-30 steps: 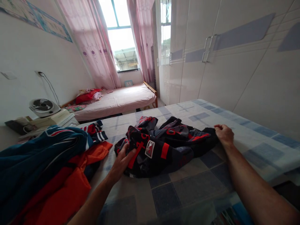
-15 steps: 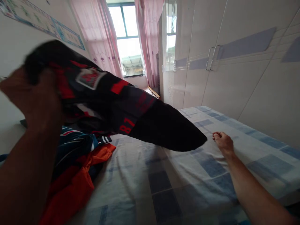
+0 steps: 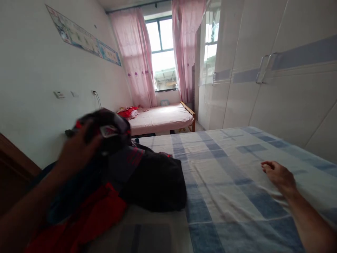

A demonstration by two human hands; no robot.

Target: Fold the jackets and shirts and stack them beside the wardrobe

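My left hand [image 3: 79, 146] is at the bunched end of a black, grey and red sports shirt [image 3: 155, 179], blurred by motion. Its thumb and fingers are spread apart against the cloth. The shirt lies partly over a heap at the left of the bed, its black end flopped towards the middle. Beneath it show an orange-red garment [image 3: 105, 211] and a dark blue garment [image 3: 65, 196]. My right hand [image 3: 280, 175] hovers over the bed at the right, fingers curled in, with nothing visible in them.
A blue and white checked sheet [image 3: 218, 196] covers the bed. Beyond stands a second bed [image 3: 160, 117] with a pink cover and a red cloth [image 3: 127, 112]. White wardrobes [image 3: 242, 98] line the right side; a wall [image 3: 31, 70] borders the left.
My left hand has brought the shirt down from mid-air onto the heap, and its fingers have spread. The view has shifted left and up. My right hand stays curled.
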